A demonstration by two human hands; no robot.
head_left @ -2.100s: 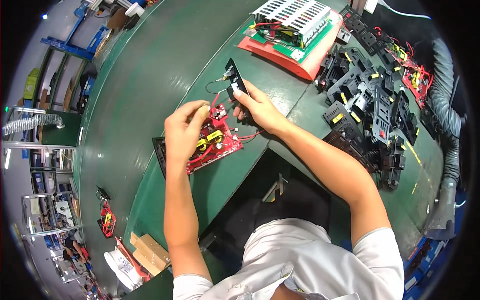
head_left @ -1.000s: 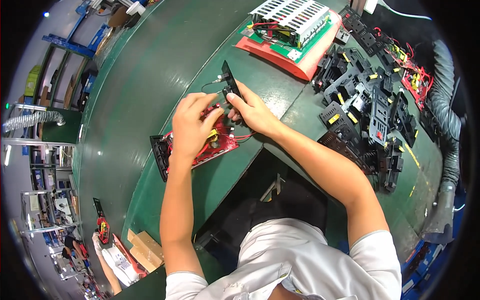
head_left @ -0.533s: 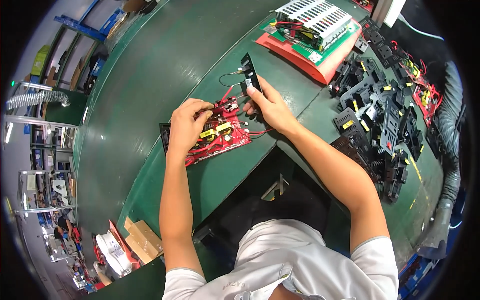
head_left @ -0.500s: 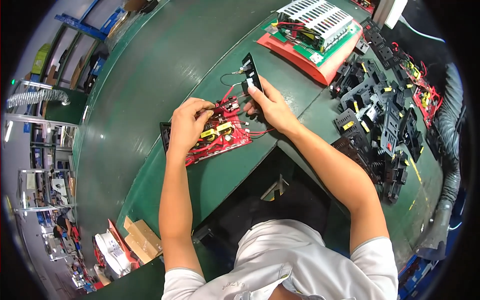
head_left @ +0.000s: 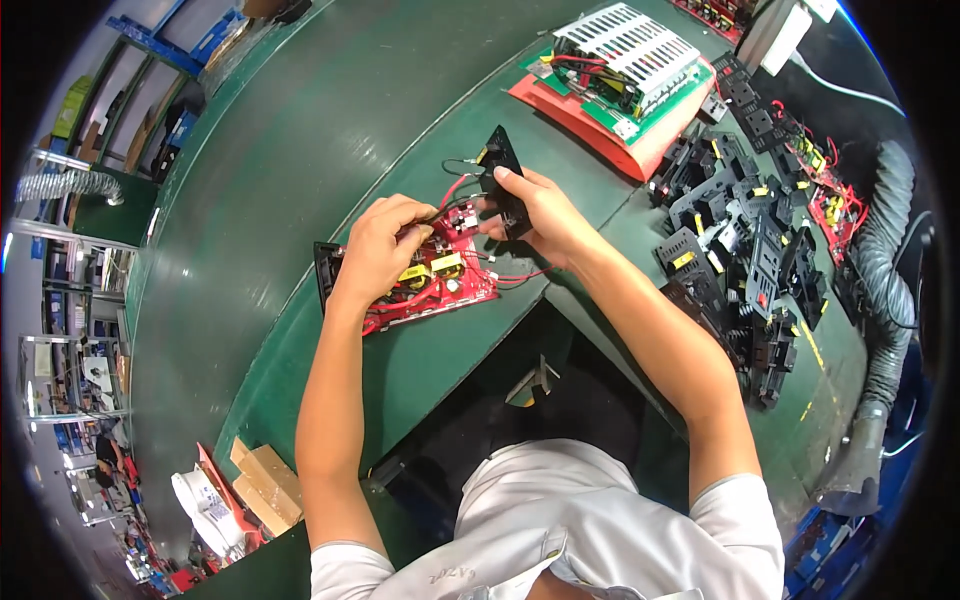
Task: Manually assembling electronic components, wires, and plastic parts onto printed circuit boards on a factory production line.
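Note:
A red circuit board (head_left: 465, 291) lies on the green bench in front of me, with yellow-wrapped transformers (head_left: 447, 265) and red wires on it. At its left end stands a black end panel (head_left: 324, 272). My left hand (head_left: 382, 245) is over the board's far left part, thumb and fingers pinched together; what they grip is hidden. My right hand (head_left: 553, 216) holds a second black panel (head_left: 504, 172) upright by its right side, just beyond the board's right end. A black wire and a red wire (head_left: 452, 190) run near this panel.
Beyond the board, a vented metal unit (head_left: 628, 50) rests on a green board and red sheet (head_left: 580, 125). Black plastic panels (head_left: 765, 250) are heaped at the right, beside a grey flexible duct (head_left: 888, 280). A cardboard box (head_left: 268, 488) stands at lower left.
My right hand has brought the black panel lower and closer to the board's right end, turning it. My left hand keeps its pinch over the board. The view has shifted slightly.

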